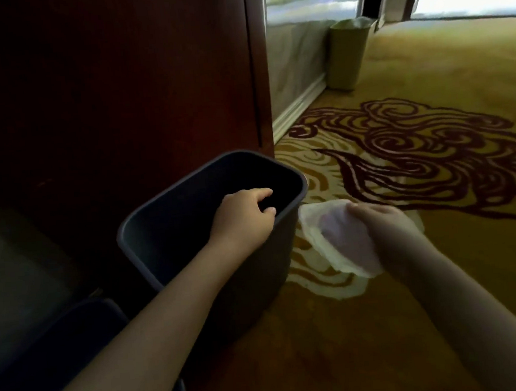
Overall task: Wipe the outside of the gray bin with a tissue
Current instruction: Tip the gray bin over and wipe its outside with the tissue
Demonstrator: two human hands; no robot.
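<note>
The gray bin is dark slate, the tissue white. The carpet is mustard gold with maroon swirls. A far bin is olive.

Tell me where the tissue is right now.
In the head view the tissue is right of centre, held in the right hand beside the gray bin's right wall, above the patterned carpet.

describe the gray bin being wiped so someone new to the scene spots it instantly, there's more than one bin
Start at the dark wooden panel on the left; the gray bin stands on the patterned carpet at its near corner. The left hand grips its rim and the right hand holds a white tissue against its side. The tan bin by the window is far off and untouched.
</note>
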